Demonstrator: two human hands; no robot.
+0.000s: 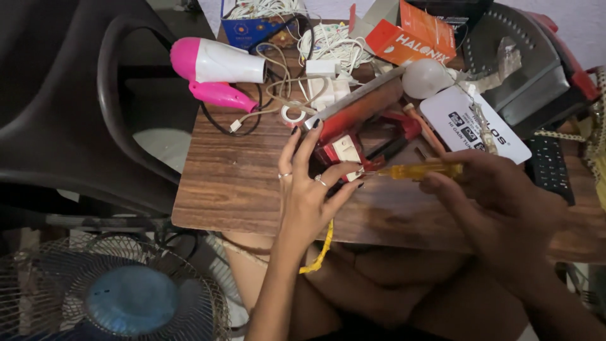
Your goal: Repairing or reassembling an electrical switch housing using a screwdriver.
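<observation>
Two hands at a red plug on a crowded counter

Two hands meet over the wooden counter [227, 183]. The left hand [309, 196] lies with fingers spread and loosely curved, thumb and forefinger pinching a small red plug [344, 151] with a white face; rings show on two fingers. The right hand [499, 196] is closed round a yellow screwdriver [416, 170], held almost level, its metal tip touching the plug beside the left thumb.

Just behind the plug lies a long red and grey box [360, 104], tilted. Farther back sit a pink and white hairdryer [218, 66], a tangle of white cables [328, 44], an orange carton [410, 35], a white bulb [424, 77] and a white card [473, 123]. A black remote [549, 167] lies at the right. A dark chair [69, 107] stands left of the counter, with a fan [120, 293] below it.
</observation>
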